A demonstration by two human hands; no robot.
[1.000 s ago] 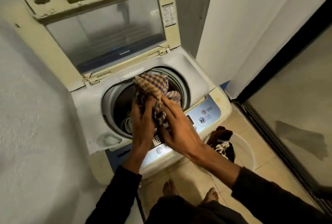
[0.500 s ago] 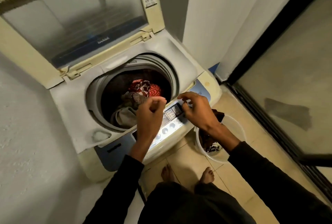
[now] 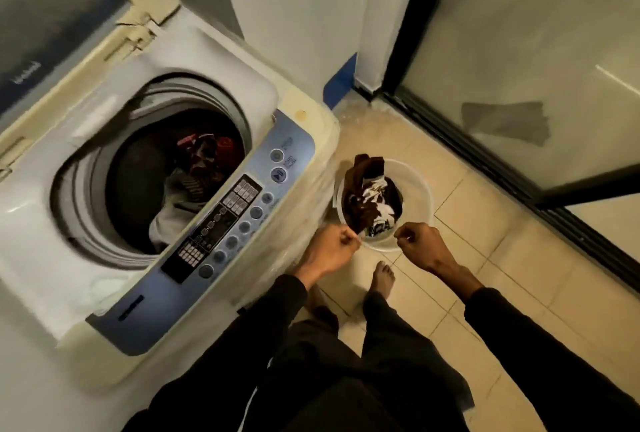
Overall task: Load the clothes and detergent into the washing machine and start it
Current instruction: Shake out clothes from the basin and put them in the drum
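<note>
Tiled floor (image 3: 460, 223) holds bucket (image 3: 424, 189) beside washing machine (image 3: 304, 140).

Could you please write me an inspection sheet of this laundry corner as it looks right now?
Surface: beige tiled floor, bare feet on it.
Job's things: washing machine with lid raised; clothes in drum, red and pale pieces showing; white tub on the floor beside the machine holds dark brown and white clothes. Detergent: nothing seen.
Clutter: nothing seen.
Hands: left hand and right hand over the tub's near rim, fingers curled; whether they pinch anything cannot be told.
Cables: nothing seen.
Surroundings: white wall behind, dark-framed glass door on the right.
</note>
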